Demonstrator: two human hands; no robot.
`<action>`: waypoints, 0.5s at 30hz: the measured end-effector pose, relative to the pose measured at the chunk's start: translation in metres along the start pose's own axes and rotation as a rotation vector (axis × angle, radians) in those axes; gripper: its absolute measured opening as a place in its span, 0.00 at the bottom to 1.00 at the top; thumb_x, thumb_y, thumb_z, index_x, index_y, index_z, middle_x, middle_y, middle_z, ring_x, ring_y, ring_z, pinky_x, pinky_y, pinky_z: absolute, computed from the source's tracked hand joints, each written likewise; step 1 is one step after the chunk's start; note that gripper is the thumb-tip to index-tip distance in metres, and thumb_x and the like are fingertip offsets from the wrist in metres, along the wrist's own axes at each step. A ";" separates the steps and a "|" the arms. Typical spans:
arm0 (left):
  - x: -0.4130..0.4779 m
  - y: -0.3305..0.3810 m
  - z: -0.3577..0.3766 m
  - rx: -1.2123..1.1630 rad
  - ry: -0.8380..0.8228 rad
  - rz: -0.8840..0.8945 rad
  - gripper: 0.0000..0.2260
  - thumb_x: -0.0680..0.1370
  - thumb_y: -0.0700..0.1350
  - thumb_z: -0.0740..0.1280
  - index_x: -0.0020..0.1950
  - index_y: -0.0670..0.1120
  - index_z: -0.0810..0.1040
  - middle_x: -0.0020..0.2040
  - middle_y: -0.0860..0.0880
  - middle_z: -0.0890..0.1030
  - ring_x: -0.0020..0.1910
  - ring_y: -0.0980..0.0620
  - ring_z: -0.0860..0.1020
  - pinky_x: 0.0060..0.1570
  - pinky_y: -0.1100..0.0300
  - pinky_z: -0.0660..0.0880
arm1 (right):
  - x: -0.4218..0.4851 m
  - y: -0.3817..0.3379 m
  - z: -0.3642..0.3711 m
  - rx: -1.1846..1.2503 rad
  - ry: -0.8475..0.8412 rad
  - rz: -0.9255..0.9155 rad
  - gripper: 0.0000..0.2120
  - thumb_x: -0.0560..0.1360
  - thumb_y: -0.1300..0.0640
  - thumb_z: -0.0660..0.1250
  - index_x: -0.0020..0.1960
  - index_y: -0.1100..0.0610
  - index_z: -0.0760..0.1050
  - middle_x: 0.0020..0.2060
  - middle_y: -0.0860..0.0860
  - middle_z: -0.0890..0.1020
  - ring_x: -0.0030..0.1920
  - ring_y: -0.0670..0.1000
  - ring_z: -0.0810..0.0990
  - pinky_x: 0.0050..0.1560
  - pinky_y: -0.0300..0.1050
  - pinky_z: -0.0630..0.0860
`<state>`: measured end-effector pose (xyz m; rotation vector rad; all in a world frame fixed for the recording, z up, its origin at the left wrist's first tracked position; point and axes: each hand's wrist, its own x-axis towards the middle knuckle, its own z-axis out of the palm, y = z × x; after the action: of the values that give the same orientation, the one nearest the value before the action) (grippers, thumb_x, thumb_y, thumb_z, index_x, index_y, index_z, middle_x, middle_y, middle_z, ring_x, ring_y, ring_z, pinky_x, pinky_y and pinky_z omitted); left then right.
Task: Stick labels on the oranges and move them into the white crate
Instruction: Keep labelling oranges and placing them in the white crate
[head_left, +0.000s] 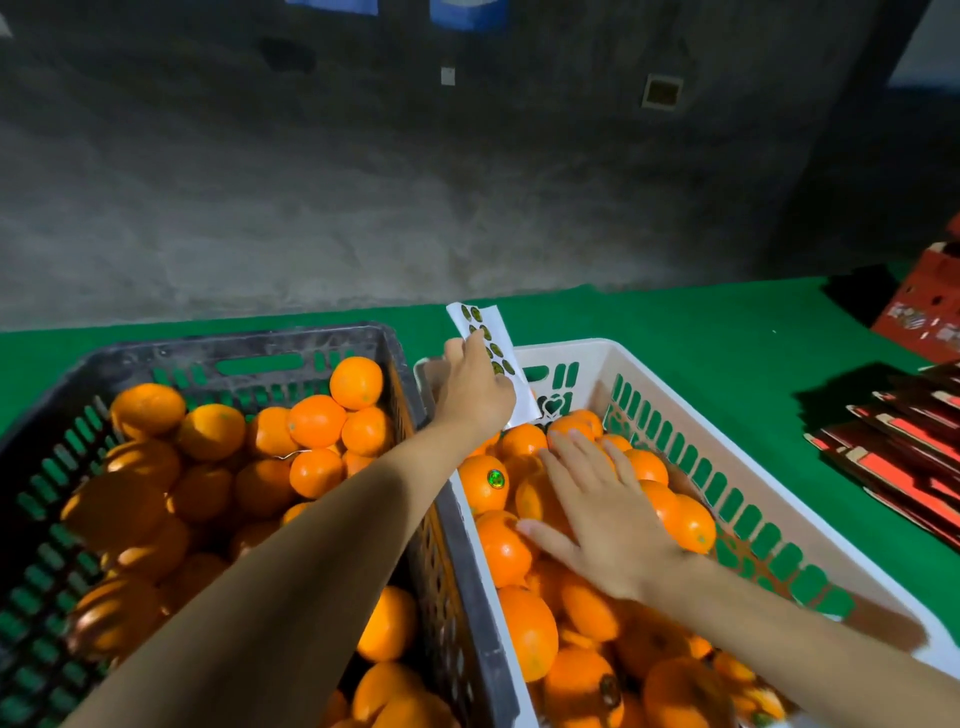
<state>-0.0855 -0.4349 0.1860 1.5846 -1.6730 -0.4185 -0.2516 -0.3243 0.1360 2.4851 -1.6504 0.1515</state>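
A black crate (124, 358) on the left holds several unlabelled oranges (317, 421). Beside it on the right, the white crate (587, 358) is filled with oranges, one showing a round green label (496, 478). My left hand (475, 387) reaches over the white crate's far left corner and is shut on a white label sheet (488, 332) carrying several dark round stickers. My right hand (602, 504) lies flat, fingers spread, on top of the oranges in the white crate, holding nothing.
Both crates stand on a green table (701, 332). Flattened red cardboard boxes (904, 452) are stacked at the right edge, with a red box (924, 312) behind them. A grey concrete wall rises beyond the table.
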 end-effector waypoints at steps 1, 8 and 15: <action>0.001 -0.001 0.000 -0.001 -0.004 -0.006 0.26 0.79 0.41 0.64 0.76 0.45 0.60 0.69 0.45 0.64 0.60 0.43 0.70 0.51 0.57 0.67 | -0.003 -0.008 0.003 -0.025 0.053 -0.133 0.38 0.79 0.28 0.45 0.81 0.51 0.57 0.80 0.53 0.57 0.81 0.56 0.49 0.79 0.60 0.42; -0.001 0.000 -0.001 -0.020 0.012 -0.027 0.27 0.80 0.42 0.63 0.77 0.46 0.59 0.69 0.45 0.64 0.57 0.49 0.67 0.50 0.60 0.64 | 0.003 -0.024 0.007 -0.038 -0.184 -0.300 0.33 0.80 0.32 0.44 0.79 0.47 0.55 0.81 0.55 0.51 0.80 0.59 0.46 0.75 0.67 0.38; -0.002 0.002 -0.002 -0.006 -0.024 -0.034 0.26 0.80 0.41 0.64 0.77 0.46 0.59 0.70 0.44 0.64 0.63 0.45 0.67 0.54 0.59 0.65 | -0.009 0.002 -0.029 0.103 -0.110 -0.346 0.25 0.78 0.34 0.57 0.68 0.47 0.69 0.57 0.43 0.75 0.56 0.47 0.68 0.58 0.47 0.66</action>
<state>-0.0854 -0.4327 0.1878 1.6113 -1.6629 -0.4614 -0.2568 -0.3116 0.1631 2.8570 -1.2469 0.0598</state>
